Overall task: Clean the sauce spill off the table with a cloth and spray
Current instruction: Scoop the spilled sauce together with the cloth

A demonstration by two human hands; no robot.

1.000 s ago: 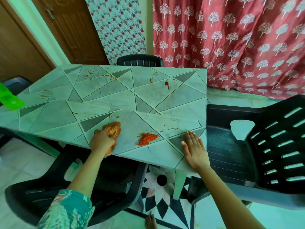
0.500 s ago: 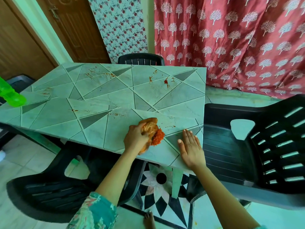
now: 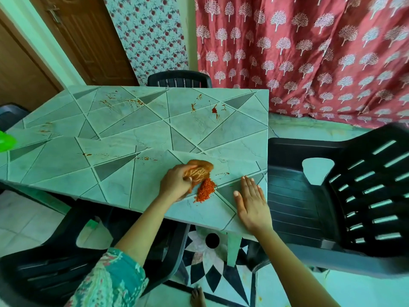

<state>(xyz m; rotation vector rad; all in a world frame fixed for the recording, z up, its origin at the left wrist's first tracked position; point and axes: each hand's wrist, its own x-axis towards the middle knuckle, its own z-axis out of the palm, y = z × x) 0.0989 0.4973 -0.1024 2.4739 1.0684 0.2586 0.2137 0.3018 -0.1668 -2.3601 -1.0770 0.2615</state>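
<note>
My left hand [image 3: 176, 185] grips a bunched orange-stained cloth [image 3: 199, 171] on the green tiled table [image 3: 124, 156]. A heap of red sauce [image 3: 204, 190] lies just right of the cloth, near the table's front edge. My right hand [image 3: 252, 201] presses flat on the table's near right corner, fingers straight, a little right of the heap. Thin red sauce streaks [image 3: 214, 109] mark the far side of the table, and more streaks [image 3: 124, 101] lie at the far left. A bright green object [image 3: 5, 141], cut off at the left edge, may be the spray.
A black plastic chair [image 3: 332, 191] stands right of the table, another [image 3: 66, 262] at the front left below my left arm, and a third [image 3: 179, 79] at the far side. A red curtain hangs behind. My bare foot [image 3: 197, 296] shows on the patterned floor.
My left hand has swept the cloth rightwards across the table into the sauce heap, pushing it closer to my right hand. My right hand has stayed flat in place.
</note>
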